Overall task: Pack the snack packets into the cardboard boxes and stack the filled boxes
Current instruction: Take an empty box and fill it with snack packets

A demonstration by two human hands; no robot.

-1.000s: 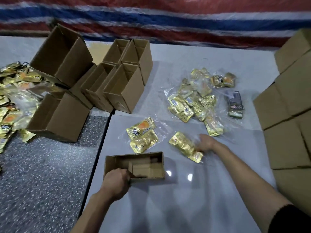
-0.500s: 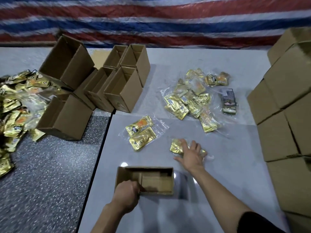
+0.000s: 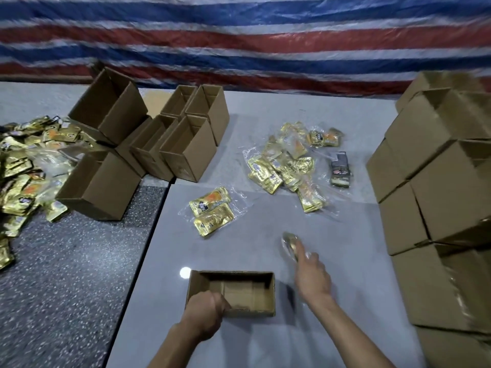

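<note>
An open cardboard box (image 3: 249, 312) stands on the pale table in front of me, and nothing lies inside it. My left hand (image 3: 204, 313) grips its near-left wall. My right hand (image 3: 312, 276) is just right of the box and holds a gold snack packet (image 3: 289, 244), lifted edge-on and blurred. A bagged pair of gold packets (image 3: 211, 211) lies beyond the box. A loose cluster of gold packets (image 3: 289, 166) lies farther back, right of centre.
Several open boxes (image 3: 186, 150) stand at the back left. A heap of gold packets (image 3: 24, 181) covers the dark table at the far left. Closed boxes (image 3: 446, 208) are stacked high along the right edge. A dark packet (image 3: 340, 171) lies near the cluster.
My right hand has picked the gold packet up off the table and drawn it back toward the box. My left hand keeps its hold on the box.
</note>
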